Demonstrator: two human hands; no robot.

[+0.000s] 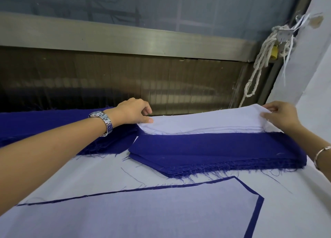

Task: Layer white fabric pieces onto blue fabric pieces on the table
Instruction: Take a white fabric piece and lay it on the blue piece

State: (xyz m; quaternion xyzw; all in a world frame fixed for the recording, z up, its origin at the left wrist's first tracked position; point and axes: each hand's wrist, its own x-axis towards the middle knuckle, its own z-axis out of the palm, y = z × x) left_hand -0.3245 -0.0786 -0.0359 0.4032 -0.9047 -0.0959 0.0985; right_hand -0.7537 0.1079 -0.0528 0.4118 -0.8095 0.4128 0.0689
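The left hand and right hand each pinch a far corner of the white fabric pile, which lies between them on the blue fabric stack. Uneven lifting could drag extra plies or skew the pile. Nearer than the grips lies the cloth-covered table; beyond them is a metal rail, with a rope above the right hand.

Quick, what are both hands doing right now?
Left hand: pinches the left corner of the white fabric.
Right hand: pinches the right corner of the same white fabric.
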